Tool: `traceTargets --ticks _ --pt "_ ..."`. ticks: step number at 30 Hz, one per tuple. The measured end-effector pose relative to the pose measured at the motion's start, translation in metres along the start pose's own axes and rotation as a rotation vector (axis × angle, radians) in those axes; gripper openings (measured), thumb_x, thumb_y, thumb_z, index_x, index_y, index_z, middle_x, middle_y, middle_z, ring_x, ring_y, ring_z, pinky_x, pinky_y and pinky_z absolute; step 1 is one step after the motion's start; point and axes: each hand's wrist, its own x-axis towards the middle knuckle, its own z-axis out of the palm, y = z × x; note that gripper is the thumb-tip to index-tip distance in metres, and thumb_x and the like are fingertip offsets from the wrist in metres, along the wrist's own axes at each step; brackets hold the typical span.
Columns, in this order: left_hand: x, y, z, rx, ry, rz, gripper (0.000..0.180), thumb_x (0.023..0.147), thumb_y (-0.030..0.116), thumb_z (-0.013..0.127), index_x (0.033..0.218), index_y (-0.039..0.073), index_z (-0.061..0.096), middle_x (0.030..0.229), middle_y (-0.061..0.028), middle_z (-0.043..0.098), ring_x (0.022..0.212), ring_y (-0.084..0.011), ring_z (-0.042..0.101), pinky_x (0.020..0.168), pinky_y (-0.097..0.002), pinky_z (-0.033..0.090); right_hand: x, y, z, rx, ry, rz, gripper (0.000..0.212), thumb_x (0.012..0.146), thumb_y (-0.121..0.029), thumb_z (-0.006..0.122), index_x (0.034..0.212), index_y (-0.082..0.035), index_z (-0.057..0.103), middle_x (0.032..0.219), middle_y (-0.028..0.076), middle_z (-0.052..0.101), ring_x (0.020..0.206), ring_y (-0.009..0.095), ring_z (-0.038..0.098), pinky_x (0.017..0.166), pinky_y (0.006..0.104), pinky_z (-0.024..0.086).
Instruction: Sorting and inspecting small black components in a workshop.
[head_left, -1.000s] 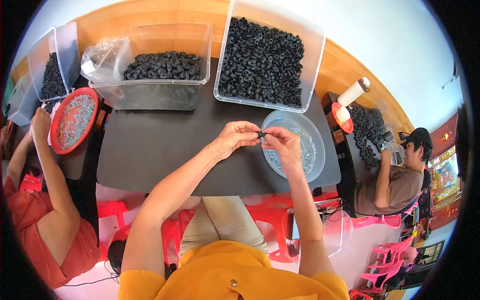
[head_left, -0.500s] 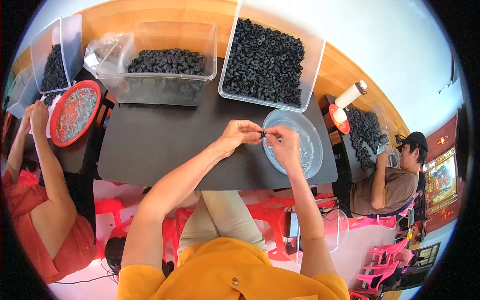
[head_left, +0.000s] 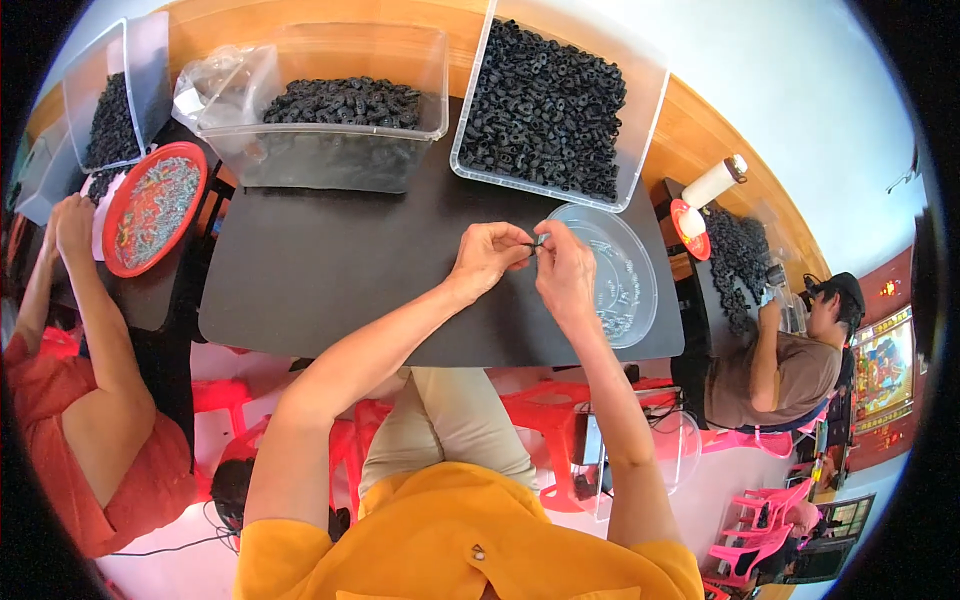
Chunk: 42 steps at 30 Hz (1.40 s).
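Over the dark table my two hands meet, fingertips almost touching. My left hand is closed in a pinch on a small black plastic part. My right hand, also pinched, brings its fingertips against that part; a tiny silvery bit shows between them, too small to name surely. Just right of my right hand is a round clear plastic bowl with small silvery metal pieces in it. Behind, a clear bin is filled with small black ring-like parts.
Another clear bin with black parts stands at the back left of the table. On the left, a person works beside a red tray of metal pieces. At right sits another person near a black heap and a white bottle.
My hands have shifted slightly right in the picture. A silvery bit now shows at my right fingertips, beside the black part. The bins and bowl sit a little higher and farther right in view.
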Motion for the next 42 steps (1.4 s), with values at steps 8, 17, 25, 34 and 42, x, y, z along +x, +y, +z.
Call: traceTargets --ticks 8,17,25,34,42 --pt "-0.004 0.001 0.001 0.077 0.037 0.007 0.009 0.077 0.003 0.065 0.084 -0.003 0.063 0.072 -0.0053 0.063 0.062 -0.0080 0.057 0.056 -0.0210 0.048 -0.014 -0.010 0.010 -0.057 0.065 -0.089 0.032 0.071 0.004 0.055 0.102 -0.002 0.047 0.092 0.017 0.055 0.086 0.038 0.054 0.069 0.0445 0.045" --pt "-0.004 0.001 0.000 0.054 0.075 -0.045 0.012 0.077 0.006 0.067 0.084 -0.002 0.063 0.073 -0.0046 0.063 0.061 -0.0071 0.056 0.056 -0.0196 0.046 -0.010 -0.008 0.016 -0.188 0.070 -0.149 0.037 0.067 0.003 0.062 0.101 -0.002 0.048 0.093 0.016 0.056 0.087 0.035 0.055 0.072 0.0413 0.045" --pt "-0.002 0.002 -0.003 -0.043 0.044 -0.051 0.011 0.078 0.007 0.066 0.085 -0.001 0.063 0.078 -0.0058 0.065 0.067 -0.0086 0.060 0.058 -0.0213 0.048 -0.007 -0.007 0.017 -0.220 0.067 -0.266 0.026 0.070 0.001 0.056 0.094 -0.004 0.048 0.080 0.012 0.052 0.075 0.032 0.053 0.059 0.0417 0.046" --pt "-0.003 0.043 -0.001 0.016 0.226 0.088 0.012 0.077 0.003 0.065 0.088 -0.001 0.062 0.077 -0.0080 0.064 0.068 -0.0128 0.062 0.061 -0.0244 0.051 -0.014 -0.039 -0.005 -0.238 0.274 -0.169 0.040 0.074 -0.011 0.063 0.110 -0.004 0.049 0.099 0.012 0.057 0.087 0.031 0.057 0.067 0.0371 0.051" --pt "0.005 0.191 -0.064 0.433 0.715 0.846 0.013 0.082 0.002 0.060 0.094 -0.002 0.062 0.083 -0.0071 0.063 0.074 -0.0112 0.060 0.071 -0.0222 0.049 -0.089 -0.035 0.027 0.045 0.170 -0.161 0.020 0.070 -0.005 0.066 0.088 -0.004 0.058 0.086 0.006 0.057 0.077 0.023 0.054 0.063 0.0319 0.047"
